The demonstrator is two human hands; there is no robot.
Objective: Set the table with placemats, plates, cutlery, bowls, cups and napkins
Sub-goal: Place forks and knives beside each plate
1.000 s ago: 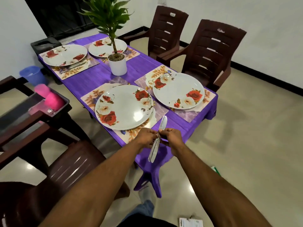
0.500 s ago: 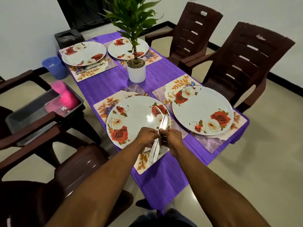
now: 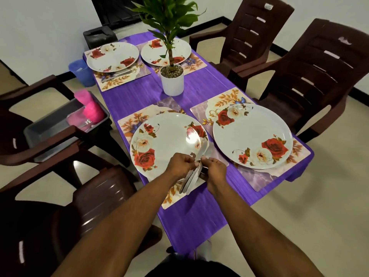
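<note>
Both hands meet over the near edge of the table (image 3: 191,216), which wears a purple cloth; the left hand (image 3: 180,164) and the right hand (image 3: 212,168) each pinch a small bundle of metal cutlery (image 3: 192,172), fingers curled about its middle; the pieces blur together, so which are knives, forks or spoons cannot be told. The bundle is held above the near left plate (image 3: 159,144), which sits on a floral placemat (image 3: 129,126); its upper tip reaches over the plate's right rim, its lower ends over the mat's near corner.

Around them: a second rose-patterned plate (image 3: 253,134) on its mat to the right; two more plates (image 3: 112,55) at the far end, the left one with cutlery lying just beside it on the mat; a potted plant in a white pot (image 3: 172,80) stands between the settings and hides part of the far right plate. Dark brown plastic chairs (image 3: 311,72) ring the table; one on the left carries a grey tray (image 3: 52,124) holding pink items too blurred to name; a blue bin (image 3: 79,71) stands on the floor beyond. No writing can be read; white tags on the right-hand chair backs are illegible. The plant's top is cut off by the frame.
</note>
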